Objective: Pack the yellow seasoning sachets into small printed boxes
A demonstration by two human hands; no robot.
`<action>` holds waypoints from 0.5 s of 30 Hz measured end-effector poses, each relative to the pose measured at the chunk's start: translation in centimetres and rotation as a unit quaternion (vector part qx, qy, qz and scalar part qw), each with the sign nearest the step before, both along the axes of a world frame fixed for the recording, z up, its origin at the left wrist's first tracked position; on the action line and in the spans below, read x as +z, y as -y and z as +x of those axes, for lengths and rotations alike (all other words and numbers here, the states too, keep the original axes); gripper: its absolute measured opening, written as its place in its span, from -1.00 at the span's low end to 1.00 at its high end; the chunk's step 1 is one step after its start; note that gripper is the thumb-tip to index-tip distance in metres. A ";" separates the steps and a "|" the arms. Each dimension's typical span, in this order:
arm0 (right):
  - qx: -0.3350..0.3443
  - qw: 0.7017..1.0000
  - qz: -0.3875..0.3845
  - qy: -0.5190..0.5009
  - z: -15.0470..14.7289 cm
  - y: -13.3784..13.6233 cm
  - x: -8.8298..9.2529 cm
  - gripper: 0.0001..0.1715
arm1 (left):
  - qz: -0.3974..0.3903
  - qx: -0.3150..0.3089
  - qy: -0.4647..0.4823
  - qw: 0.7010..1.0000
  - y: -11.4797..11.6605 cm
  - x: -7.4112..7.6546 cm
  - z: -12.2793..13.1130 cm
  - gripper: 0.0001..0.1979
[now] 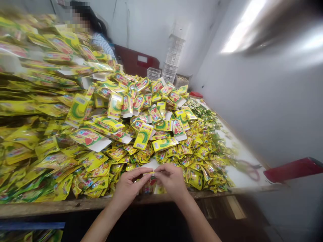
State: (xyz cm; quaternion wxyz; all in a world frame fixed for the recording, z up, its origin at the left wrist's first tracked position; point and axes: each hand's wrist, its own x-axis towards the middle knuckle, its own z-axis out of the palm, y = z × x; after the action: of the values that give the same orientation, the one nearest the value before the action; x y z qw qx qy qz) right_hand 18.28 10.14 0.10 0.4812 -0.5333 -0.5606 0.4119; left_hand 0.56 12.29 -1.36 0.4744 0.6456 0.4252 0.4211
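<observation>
I can't make out one whole word from where I stand. The yellow box (87, 137) lying on its side has fat pink, white and pale-blue brand letters, an S among them, over a watermelon picture; the rest is blurred to me. Barcodes I can pick out, though not their digits: one at the foot of the tilted box (143, 136), another on the end of the flat box (164, 144). The pouches (94, 161) carry similar coloured lettering, too small for me to read. On the dark red board (126, 55) behind, I see a white label (142, 59), its writing illegible.
</observation>
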 end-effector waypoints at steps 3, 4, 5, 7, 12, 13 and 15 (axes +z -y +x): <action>-0.004 0.994 0.079 0.081 0.1 -0.1 -0.2 -0.92 | 0.054 -0.020 -0.013 0.998 -0.3 0.0 -0.5 -0.79; -0.007 0.987 0.115 0.114 0.1 -0.1 -0.3 -0.90 | 0.072 -0.024 -0.014 0.997 -0.3 -0.1 -0.6 -0.79; -0.009 0.980 0.146 0.139 0.2 -0.1 -0.4 -0.88 | 0.089 -0.027 -0.015 0.996 -0.3 -0.2 -0.7 -0.78; 0.004 0.973 0.174 0.152 0.4 0.0 -0.5 -0.88 | 0.115 -0.030 -0.016 0.993 -0.2 -0.4 -0.7 -0.77; 0.057 0.979 0.164 0.104 0.8 0.5 -1.1 -0.84 | 0.150 -0.028 -0.024 0.988 0.1 -1.1 -1.0 -0.75; 0.053 0.979 0.171 0.102 0.8 0.7 -1.2 -0.81 | 0.160 -0.033 -0.030 0.986 0.2 -1.3 -1.1 -0.74; 0.032 0.976 0.189 0.103 0.4 1.1 -1.5 -0.78 | 0.177 -0.044 -0.046 0.982 0.3 -1.6 -1.3 -0.68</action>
State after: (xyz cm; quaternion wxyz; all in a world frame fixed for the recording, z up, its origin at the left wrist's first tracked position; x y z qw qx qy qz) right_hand 18.70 9.08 -1.44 0.4998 -0.4542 -0.6917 0.2559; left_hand -0.72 11.97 -2.98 0.3505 0.7564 0.3361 0.4383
